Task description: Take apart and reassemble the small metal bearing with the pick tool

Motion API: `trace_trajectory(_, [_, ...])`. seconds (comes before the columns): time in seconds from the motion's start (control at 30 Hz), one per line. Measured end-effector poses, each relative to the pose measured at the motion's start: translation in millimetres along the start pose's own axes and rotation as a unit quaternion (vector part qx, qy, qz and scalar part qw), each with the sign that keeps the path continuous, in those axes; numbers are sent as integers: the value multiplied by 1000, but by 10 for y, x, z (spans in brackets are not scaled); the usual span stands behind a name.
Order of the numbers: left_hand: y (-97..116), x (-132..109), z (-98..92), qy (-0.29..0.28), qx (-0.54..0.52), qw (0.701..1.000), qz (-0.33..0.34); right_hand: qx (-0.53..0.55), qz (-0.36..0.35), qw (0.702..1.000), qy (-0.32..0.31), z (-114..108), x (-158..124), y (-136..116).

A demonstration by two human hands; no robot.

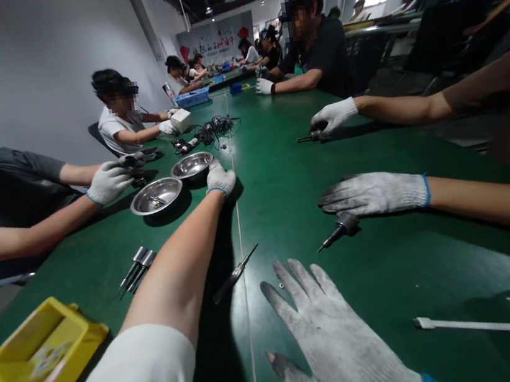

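Head view: left hand (pixel 222 178) touches the farther bowl (pixel 189 167), grip unclear; right hand (pixel 328 325) spread, empty. Paired tools (pixel 140 255) lie unhandled toward the surface's (pixel 289 167) left edge.

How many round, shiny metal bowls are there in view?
2: one round, shiny metal bowl at the person's gloved left hand; a second metal bowl nearer and further left.

Over the green table (pixel 275 169) there, the gloved left hand (pixel 221 178) touches the farther steel bowl (pixel 190 167). The gloved right hand (pixel 334 328) lies palm down, fingers spread, near a slender tool (pixel 236 274).
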State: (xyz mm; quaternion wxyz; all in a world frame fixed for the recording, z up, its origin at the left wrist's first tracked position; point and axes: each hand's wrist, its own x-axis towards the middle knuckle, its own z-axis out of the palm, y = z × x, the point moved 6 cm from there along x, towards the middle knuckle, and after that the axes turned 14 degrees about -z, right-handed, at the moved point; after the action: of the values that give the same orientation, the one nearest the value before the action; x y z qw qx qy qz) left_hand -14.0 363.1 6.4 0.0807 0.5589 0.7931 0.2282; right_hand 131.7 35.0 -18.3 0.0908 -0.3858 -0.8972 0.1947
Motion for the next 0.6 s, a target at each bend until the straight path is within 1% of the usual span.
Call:
trace_trajectory(0.1, [-87,143,-51,33,6,999,-22,13,6,1000,-8,-8,15,8])
trace_trajectory(0.2, [-137,200,-79,51,14,998,-36,9,2,1000,0,-7,7,17])
trace_trajectory(0.27, [-135,205,-57,49,24,998,-37,5,-2,1000,1,17,-1,38])
trace_trajectory(0.37, [-75,209,44,27,47,998,-24,-5,-23,1000,8,115,-6,110])
trace_trajectory(0.43, [-14,246,132,8,66,998,-13,-21,-49,998,30,222,-20,168])
trace_trajectory(0.5, [42,332,213,-9,85,996,-4,-47,-73,994,59,345,-57,186])
trace_trajectory(0.53, [63,394,247,-15,93,996,-2,-65,-64,992,85,387,-90,183])
trace_trajectory(0.57, [79,465,279,-20,101,995,-2,-77,-73,989,102,430,-124,129])
trace_trajectory(0.6, [91,544,307,-24,108,994,-5,-80,-55,988,122,452,-165,78])
